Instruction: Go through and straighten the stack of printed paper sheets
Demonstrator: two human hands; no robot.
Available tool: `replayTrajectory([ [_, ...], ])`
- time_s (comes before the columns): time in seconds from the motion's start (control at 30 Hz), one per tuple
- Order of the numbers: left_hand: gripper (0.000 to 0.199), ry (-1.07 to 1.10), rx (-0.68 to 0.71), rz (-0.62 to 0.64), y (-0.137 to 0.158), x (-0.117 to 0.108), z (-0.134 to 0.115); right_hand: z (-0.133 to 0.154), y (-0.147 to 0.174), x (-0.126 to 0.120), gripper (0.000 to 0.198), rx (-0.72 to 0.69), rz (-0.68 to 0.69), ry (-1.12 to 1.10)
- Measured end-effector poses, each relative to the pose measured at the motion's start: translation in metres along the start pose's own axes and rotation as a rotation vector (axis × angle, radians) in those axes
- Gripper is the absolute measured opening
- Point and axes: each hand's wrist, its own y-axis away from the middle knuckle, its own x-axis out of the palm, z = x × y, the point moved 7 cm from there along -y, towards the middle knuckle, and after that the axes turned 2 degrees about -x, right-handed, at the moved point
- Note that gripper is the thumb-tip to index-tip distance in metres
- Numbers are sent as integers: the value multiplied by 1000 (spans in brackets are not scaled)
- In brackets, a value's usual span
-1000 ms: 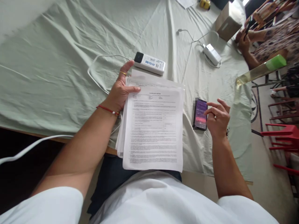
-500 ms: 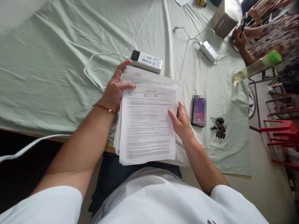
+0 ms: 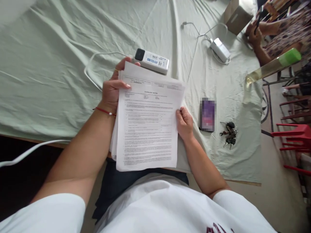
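A stack of printed paper sheets [image 3: 148, 123] lies over the near edge of the table, partly above my lap. My left hand [image 3: 112, 90] grips the stack's upper left corner, thumb on top. My right hand [image 3: 184, 123] pinches the stack's right edge. A phone [image 3: 207, 115] with a lit screen lies on the cloth just right of my right hand. A bunch of keys [image 3: 228, 132] rests beside the phone. A white device with a black end [image 3: 152, 61] lies just beyond the top of the papers.
A pale green cloth [image 3: 60, 48] covers the table. A white cable [image 3: 97, 64] loops left of the device. A white charger [image 3: 220, 49] and a cardboard box [image 3: 236, 16] lie far right. Another person's hands [image 3: 254, 34] are at the far right corner. Red stools [image 3: 295, 136] stand right.
My right hand left the phone and took hold of the papers' right edge. The keys came into sight beside the phone. The stack shifted slightly left and up.
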Motion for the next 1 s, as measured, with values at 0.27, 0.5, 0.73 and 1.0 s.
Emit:
replayTrajectory([
  [0.27,64,92,-6,59,6,2,-4,5,-1,0,33,11,-12,-63],
  [0.5,63,116,-6,79,7,-4,-6,2,-2,-1,30,39,26,-136],
  [0.73,43,86,54,106,4,-6,-4,9,-5,-2,35,-8,-27,41],
  [1.0,27,26,48,-42,-3,-20,6,13,-4,-2,36,-20,-66,66],
])
